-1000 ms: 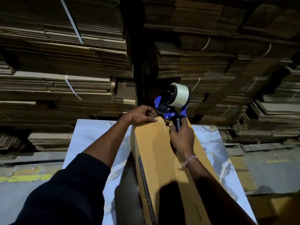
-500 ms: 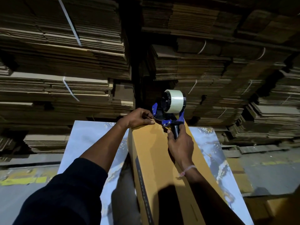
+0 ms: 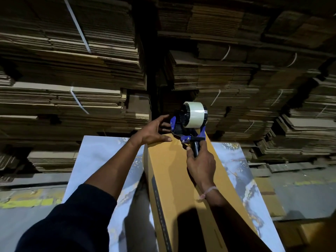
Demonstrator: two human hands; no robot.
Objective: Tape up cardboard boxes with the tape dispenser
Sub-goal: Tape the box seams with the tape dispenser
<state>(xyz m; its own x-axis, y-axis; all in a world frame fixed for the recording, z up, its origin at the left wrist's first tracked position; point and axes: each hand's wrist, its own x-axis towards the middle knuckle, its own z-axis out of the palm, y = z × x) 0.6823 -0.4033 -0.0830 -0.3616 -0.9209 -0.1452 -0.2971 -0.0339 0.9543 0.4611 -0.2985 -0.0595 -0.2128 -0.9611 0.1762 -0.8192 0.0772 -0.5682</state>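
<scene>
While the right hand [image 3: 201,164] grips the tape dispenser [image 3: 190,122] at the far end of the cardboard box [image 3: 174,179], the spread left hand [image 3: 152,131] beside it risks snagging loose tape.

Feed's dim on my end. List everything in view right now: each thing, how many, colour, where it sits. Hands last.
cardboard box: one, tan, long, on the table, centre.
tape dispenser: one, blue and black, at the box's far end.
tape roll: one, pale, on the dispenser.
table: one, marbled blue-white, under the box.
flat cardboard stacks: many, brown, strapped, behind.
left hand: fingers spread, at the box's far edge.
right hand: grips the dispenser handle.
</scene>
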